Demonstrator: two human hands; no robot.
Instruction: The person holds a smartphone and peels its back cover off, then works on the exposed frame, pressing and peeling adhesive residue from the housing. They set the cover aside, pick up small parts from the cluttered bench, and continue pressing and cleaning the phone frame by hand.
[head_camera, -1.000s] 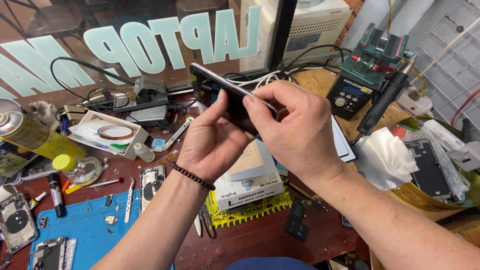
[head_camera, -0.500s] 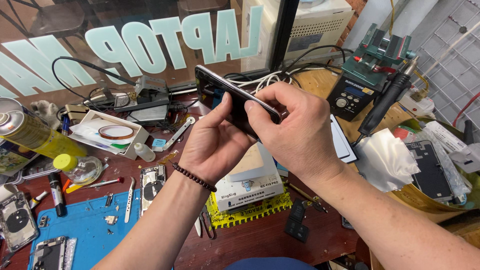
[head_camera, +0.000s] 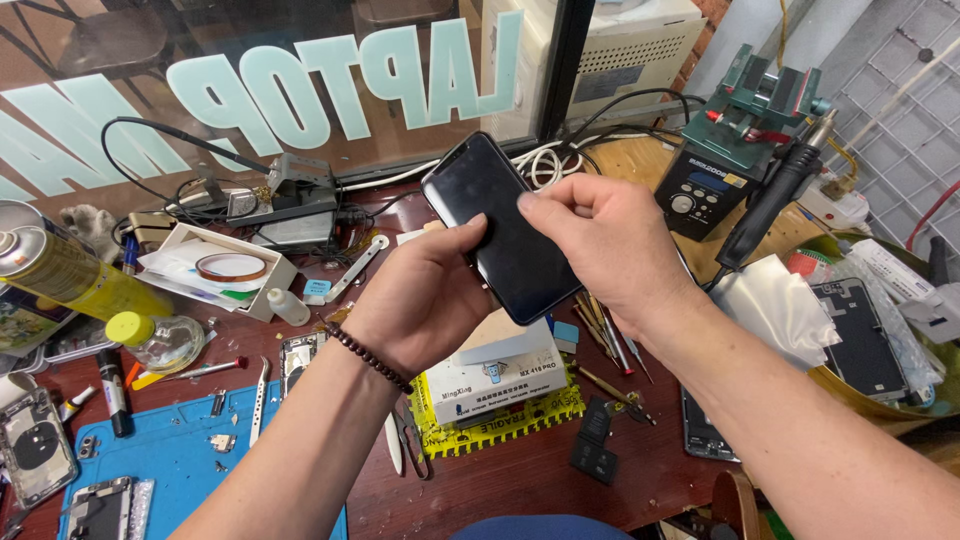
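A black smartphone (head_camera: 500, 230) is held up over the workbench with its dark glass screen facing me. My left hand (head_camera: 425, 300) grips its lower left edge, thumb lying on the glass. My right hand (head_camera: 600, 245) pinches the right edge, thumb and fingers curled on the side of the phone. A dark bead bracelet (head_camera: 368, 356) circles my left wrist. Below the phone sits a small white box (head_camera: 500, 365) on a yellow strip.
A blue repair mat (head_camera: 190, 460) with phone parts and tweezers (head_camera: 258, 400) lies at the lower left. A yellow spray can (head_camera: 70, 275), tape roll (head_camera: 232, 266), soldering station (head_camera: 705, 185) with its handpiece (head_camera: 775, 200), and a bin of phone screens (head_camera: 860, 340) crowd the bench.
The phone has turned from edge-on to flat, so its dark screen now faces me. Both hands stayed on it, shifting their hold on the edges.
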